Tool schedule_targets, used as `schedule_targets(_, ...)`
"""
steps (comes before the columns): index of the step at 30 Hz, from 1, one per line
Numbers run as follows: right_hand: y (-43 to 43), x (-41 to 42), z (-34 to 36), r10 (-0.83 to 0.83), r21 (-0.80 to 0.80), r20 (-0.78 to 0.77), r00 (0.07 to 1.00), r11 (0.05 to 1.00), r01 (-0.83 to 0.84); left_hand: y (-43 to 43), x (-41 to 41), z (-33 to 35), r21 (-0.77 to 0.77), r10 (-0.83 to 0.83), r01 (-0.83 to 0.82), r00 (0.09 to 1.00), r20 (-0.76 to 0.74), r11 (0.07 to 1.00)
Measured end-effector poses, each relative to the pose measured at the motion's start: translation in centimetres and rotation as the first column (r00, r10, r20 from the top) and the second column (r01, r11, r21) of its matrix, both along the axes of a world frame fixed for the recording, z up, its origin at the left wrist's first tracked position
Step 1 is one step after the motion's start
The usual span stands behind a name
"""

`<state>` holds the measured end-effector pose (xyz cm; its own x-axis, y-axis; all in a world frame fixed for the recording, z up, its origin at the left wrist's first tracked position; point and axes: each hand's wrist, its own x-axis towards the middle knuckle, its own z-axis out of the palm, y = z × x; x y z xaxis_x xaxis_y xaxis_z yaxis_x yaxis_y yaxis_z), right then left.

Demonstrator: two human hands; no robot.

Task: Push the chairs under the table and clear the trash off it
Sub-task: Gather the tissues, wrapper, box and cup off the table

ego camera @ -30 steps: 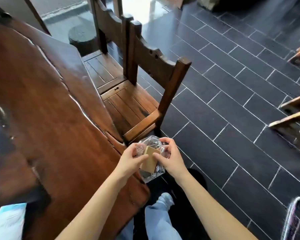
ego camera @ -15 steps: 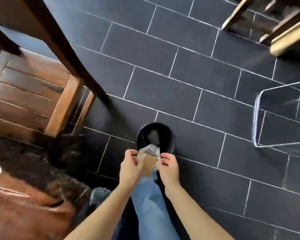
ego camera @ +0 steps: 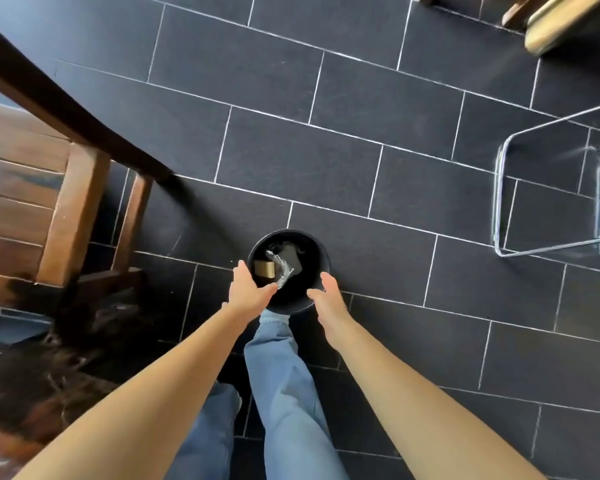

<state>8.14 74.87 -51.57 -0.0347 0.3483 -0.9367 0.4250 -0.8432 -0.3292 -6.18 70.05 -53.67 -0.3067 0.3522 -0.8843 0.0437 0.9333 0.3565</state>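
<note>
Trash [ego camera: 275, 268], a clear wrapper with a tan card, is seen inside the round black bin [ego camera: 322, 253] on the tiled floor [ego camera: 326, 150]. The left hand [ego camera: 248, 289] and right hand [ego camera: 328, 299] are held over its near rim, fingers [ego camera: 240, 271] relaxed and apart, nothing gripped. A wooden chair [ego camera: 21, 188] is seen at left.

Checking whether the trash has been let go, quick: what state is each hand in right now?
Left hand: open, holding nothing, over the rim of the bin.
Right hand: open, holding nothing, at the bin's right edge.
</note>
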Motion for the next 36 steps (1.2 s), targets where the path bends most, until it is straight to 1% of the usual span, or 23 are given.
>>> schedule_targets(4,-0.2,-1.3,1.3,0.085,0.083,-0.036,0.996,0.993,-0.082,-1.5,-1.3,0.3,0.039,-0.048,0.050,0.998,-0.048,0.998)
schedule_targets(5,-0.4,-1.7,1.7,0.106,0.092,-0.044,0.993,0.991,-0.102,-1.9,-1.4,0.6,0.027,-0.076,0.078,0.994,-0.074,0.997)
schedule_targets(9,-2.1,-3.5,3.5,0.239,0.128,-0.073,0.968,0.965,-0.229,-4.0,-1.8,3.5,-0.010,-0.231,0.235,0.944,-0.236,0.972)
schedule_targets(12,-4.4,-5.6,5.1,0.382,0.184,-0.074,0.921,0.913,-0.364,-6.2,-2.9,6.5,0.035,-0.285,0.318,0.889,-0.357,0.947)
schedule_targets(15,-7.1,-8.3,7.3,0.529,0.296,-0.061,0.847,0.819,-0.491,-9.3,-5.7,10.2,0.090,-0.268,0.364,0.810,-0.521,0.927)
schedule_targets(17,-8.8,-10.5,9.3,0.625,0.400,-0.017,0.780,0.719,-0.568,-12.2,-8.4,12.8,0.114,-0.204,0.350,0.747,-0.633,0.930)
schedule_targets(18,-9.8,-11.8,10.3,0.675,0.463,0.024,0.738,0.646,-0.606,-14.1,-10.0,14.2,0.123,-0.165,0.328,0.723,-0.671,0.937)
schedule_targets(20,-11.7,-14.7,12.4,0.762,0.587,0.099,0.639,0.474,-0.656,-18.4,-13.0,17.0,0.129,-0.096,0.271,0.683,-0.724,0.954)
schedule_targets(22,-14.1,-18.1,14.2,0.839,0.678,0.145,0.525,0.302,-0.670,-23.8,-15.8,19.5,0.134,-0.021,0.194,0.636,-0.772,0.972)
schedule_targets(25,-18.9,-23.6,16.7,0.924,0.757,0.174,0.340,0.096,-0.646,-32.8,-18.2,22.6,0.145,0.123,-0.003,0.554,-0.823,0.989)
schedule_targets(27,-23.0,-26.9,18.0,0.958,0.783,0.176,0.228,0.004,-0.623,-38.8,-18.3,24.1,0.180,0.247,-0.181,0.484,-0.840,0.967)
schedule_targets(29,-27.7,-29.5,18.8,0.977,0.795,0.172,0.127,-0.062,-0.603,-44.7,-17.5,25.2,0.269,0.407,-0.366,0.380,-0.831,0.891)
schedule_targets(30,-30.2,-30.4,19.1,0.982,0.802,0.175,0.077,-0.097,-0.589,-47.7,-16.9,25.6,0.332,0.495,-0.454,0.304,-0.814,0.826)
schedule_targets(31,-32.6,-31.2,19.3,0.983,0.806,0.181,0.025,-0.134,-0.577,-50.7,-16.2,25.8,0.396,0.569,-0.531,0.209,-0.796,0.749)
schedule_targets(33,-37.1,-32.4,19.8,0.979,0.806,0.181,-0.095,-0.203,-0.556,-56.2,-14.6,26.3,0.503,0.665,-0.650,0.004,-0.747,0.569)
schedule_targets(34,-39.2,-32.8,20.0,0.972,0.802,0.173,-0.162,-0.234,-0.550,-58.5,-13.7,26.6,0.544,0.689,-0.693,-0.094,-0.719,0.473)
schedule_targets(36,-43.1,-33.6,20.4,0.942,0.782,0.150,-0.299,-0.298,-0.547,-62.5,-11.8,26.7,0.597,0.714,-0.750,-0.251,-0.654,0.283)
